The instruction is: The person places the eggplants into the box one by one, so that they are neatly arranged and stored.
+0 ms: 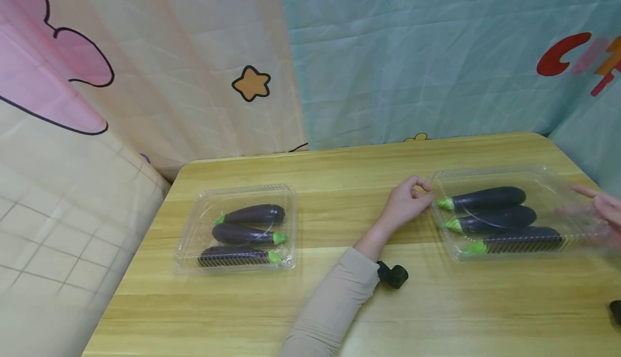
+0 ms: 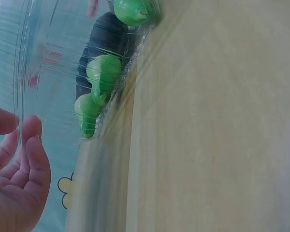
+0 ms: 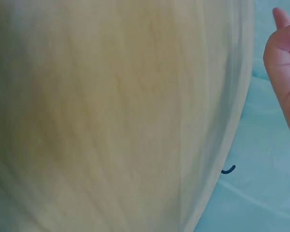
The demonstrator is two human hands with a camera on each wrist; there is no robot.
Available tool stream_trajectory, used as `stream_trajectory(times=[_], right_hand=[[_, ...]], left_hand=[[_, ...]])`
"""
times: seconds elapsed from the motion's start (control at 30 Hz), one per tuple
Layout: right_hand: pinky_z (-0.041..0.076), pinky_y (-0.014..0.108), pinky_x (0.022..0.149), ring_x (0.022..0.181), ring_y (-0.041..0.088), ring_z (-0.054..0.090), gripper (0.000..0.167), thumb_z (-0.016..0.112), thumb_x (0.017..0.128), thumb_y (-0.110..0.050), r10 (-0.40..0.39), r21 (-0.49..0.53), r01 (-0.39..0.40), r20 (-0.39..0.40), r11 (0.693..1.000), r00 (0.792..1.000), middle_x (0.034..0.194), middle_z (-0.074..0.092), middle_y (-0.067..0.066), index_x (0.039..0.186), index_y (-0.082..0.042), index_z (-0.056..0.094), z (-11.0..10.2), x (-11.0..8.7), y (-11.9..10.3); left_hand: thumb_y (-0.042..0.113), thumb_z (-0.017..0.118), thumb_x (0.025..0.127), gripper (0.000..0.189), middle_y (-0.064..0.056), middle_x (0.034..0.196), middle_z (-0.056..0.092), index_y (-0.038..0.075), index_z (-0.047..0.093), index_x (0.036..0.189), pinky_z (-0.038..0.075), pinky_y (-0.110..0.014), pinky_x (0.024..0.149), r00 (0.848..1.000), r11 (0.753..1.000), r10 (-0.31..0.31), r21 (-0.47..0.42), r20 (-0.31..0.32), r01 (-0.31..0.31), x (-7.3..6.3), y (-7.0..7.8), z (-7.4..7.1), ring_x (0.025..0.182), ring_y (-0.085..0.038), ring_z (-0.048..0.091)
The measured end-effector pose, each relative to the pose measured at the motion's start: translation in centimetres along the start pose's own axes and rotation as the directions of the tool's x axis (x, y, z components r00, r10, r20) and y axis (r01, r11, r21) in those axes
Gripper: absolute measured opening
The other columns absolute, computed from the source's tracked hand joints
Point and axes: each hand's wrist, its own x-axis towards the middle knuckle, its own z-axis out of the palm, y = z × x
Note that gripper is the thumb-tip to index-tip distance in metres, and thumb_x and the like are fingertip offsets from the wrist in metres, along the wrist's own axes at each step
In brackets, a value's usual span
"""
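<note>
A clear plastic clamshell box (image 1: 485, 173) stands on the right side of the table. Inside lie three dark purple eggplants (image 1: 490, 198) with green stem ends toward the left. My left hand (image 1: 405, 200) is at the box's left side; in the left wrist view its thumb and fingertips pinch the thin clear edge of the plastic (image 2: 20, 96). At the box's right end is my right hand (image 1: 608, 214), blurred and partly out of frame, one finger stretched toward the plastic. The right wrist view catches this hand (image 3: 286, 67) only partly, loosely bent, with nothing visible in it.
A second clear box (image 1: 242, 189) with three eggplants (image 1: 247, 234) stands at the table's left. Black wrist-worn gear (image 1: 394, 276) sits by the left sleeve (image 1: 335, 303). Printed curtains (image 1: 368, 76) hang behind the wooden table (image 1: 233, 314).
</note>
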Motion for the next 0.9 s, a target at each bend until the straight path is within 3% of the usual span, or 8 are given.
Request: stream_trajectory(times=[0.03, 0.13, 0.3, 0.4, 0.57, 0.67, 0.77, 0.9], right_hand=[[0.054, 0.035, 0.072, 0.089, 0.019, 0.066, 0.064, -0.005, 0.098, -0.005, -0.004, 0.031, 0.004, -0.003, 1.000, 1.000, 0.128, 0.057, 0.008, 0.143, -0.027, 0.034, -0.2, -0.2, 0.0], [0.053, 0.029, 0.060, 0.071, 0.015, 0.066, 0.063, 0.003, 0.099, 0.004, -0.016, -0.106, 0.013, -0.031, 0.994, 0.999, 0.127, 0.058, 0.001, 0.145, -0.026, 0.034, -0.7, -0.8, 0.1], [0.039, 0.035, 0.040, 0.077, 0.016, 0.064, 0.067, 0.005, 0.097, 0.013, -0.011, -0.145, 0.013, 0.019, 0.989, 1.000, 0.131, 0.054, -0.002, 0.148, -0.023, 0.029, -1.8, -1.7, 0.2], [0.041, 0.037, 0.043, 0.084, 0.019, 0.064, 0.073, 0.004, 0.093, 0.020, -0.001, -0.090, 0.009, 0.093, 0.996, 0.996, 0.136, 0.051, 0.001, 0.149, -0.021, 0.024, -2.4, -2.0, 0.1], [0.053, 0.036, 0.074, 0.103, 0.019, 0.059, 0.082, 0.010, 0.089, 0.026, 0.104, -0.032, -0.100, 0.141, 0.994, 0.985, 0.138, 0.047, -0.004, 0.148, -0.029, 0.026, -2.4, -2.0, -0.4], [0.051, 0.036, 0.080, 0.111, 0.017, 0.055, 0.084, 0.012, 0.086, 0.030, 0.084, 0.018, -0.089, 0.190, 0.996, 0.978, 0.141, 0.044, 0.000, 0.149, -0.026, 0.024, -2.3, -2.0, -0.1], [0.053, 0.035, 0.074, 0.106, 0.017, 0.058, 0.090, 0.017, 0.080, 0.036, 0.020, -0.076, -0.007, 0.183, 0.997, 0.983, 0.140, 0.046, 0.003, 0.150, -0.021, 0.022, -2.9, -2.9, 0.8], [0.053, 0.032, 0.054, 0.092, 0.018, 0.062, 0.099, 0.022, 0.067, 0.042, -0.064, -0.303, 0.093, 0.103, 0.949, 0.993, 0.135, 0.050, 0.006, 0.150, -0.012, 0.014, -5.1, -5.0, 2.2]], left_hand=[[0.012, 0.060, 0.091, 0.006, -0.014, 0.073, 0.065, 0.013, 0.057, 0.096, 0.043, -0.019, 0.057, 1.000, 1.000, -0.003, -0.005, 0.002, 0.003, 0.0, 0.0, 0.0, 0.071, -0.028, 0.065], [0.011, 0.059, 0.091, 0.006, -0.014, 0.070, 0.064, 0.012, 0.056, 0.096, 0.045, -0.019, 0.058, 1.000, 1.000, -0.001, -0.015, 0.002, 0.001, -0.1, 0.1, 0.1, 0.070, -0.029, 0.066], [0.011, 0.058, 0.092, 0.008, -0.009, 0.066, 0.061, 0.011, 0.056, 0.099, 0.048, -0.020, 0.059, 1.000, 1.000, 0.003, -0.007, -0.007, -0.003, -0.1, 0.0, 0.3, 0.068, -0.026, 0.066], [0.012, 0.058, 0.093, 0.008, -0.003, 0.064, 0.060, 0.012, 0.056, 0.101, 0.046, -0.020, 0.058, 1.000, 1.000, -0.004, 0.000, -0.015, 0.004, -0.2, 0.0, 0.5, 0.068, -0.025, 0.066], [0.013, 0.056, 0.094, 0.011, -0.003, 0.066, 0.059, 0.013, 0.055, 0.105, 0.049, -0.023, 0.060, 1.000, 1.000, -0.008, -0.014, -0.009, 0.008, -0.6, -0.1, 0.5, 0.070, -0.024, 0.066], [0.012, 0.056, 0.094, 0.015, -0.004, 0.068, 0.060, 0.012, 0.053, 0.109, 0.051, -0.026, 0.064, 1.000, 0.999, -0.020, -0.036, 0.006, 0.021, -0.8, 0.0, 0.5, 0.071, -0.025, 0.066], [0.008, 0.056, 0.092, 0.022, -0.002, 0.068, 0.061, 0.012, 0.050, 0.114, 0.052, -0.027, 0.065, 0.998, 0.997, -0.048, -0.051, 0.039, 0.050, -1.1, 0.1, 0.5, 0.070, -0.024, 0.065], [0.000, 0.056, 0.088, 0.039, -0.002, 0.068, 0.061, 0.010, 0.043, 0.124, 0.052, -0.028, 0.065, 0.991, 0.993, -0.072, -0.085, 0.115, 0.082, -1.5, 0.4, 0.5, 0.065, -0.019, 0.064]])
